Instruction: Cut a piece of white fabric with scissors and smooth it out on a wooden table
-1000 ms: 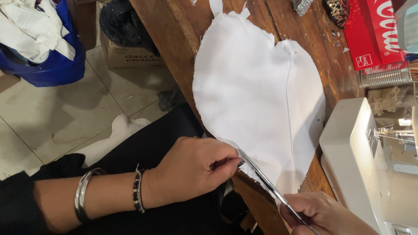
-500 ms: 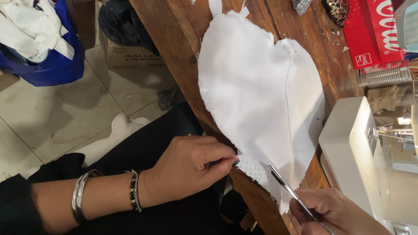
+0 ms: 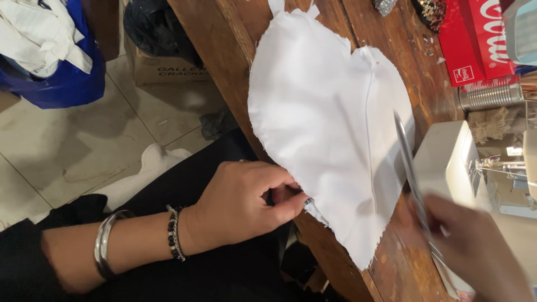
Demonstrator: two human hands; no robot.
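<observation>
Pinching frayed white fabric (image 3: 330,128), left hand (image 3: 246,204); blurred right hand (image 3: 475,251) grips metal scissors (image 3: 408,168).

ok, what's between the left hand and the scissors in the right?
Only the white fabric piece, spread flat on the wooden table. The left hand pinches its near edge; the scissors in the blurred right hand hover over its far side. Head view.

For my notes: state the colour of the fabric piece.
White fabric piece, clearest in the head view.

Head camera, looking steeply down, close over the bench (image 3: 347,45).
One view only: the lens sits above and behind the fingers (image 3: 285,193), facing forward past them across the wood.
</observation>
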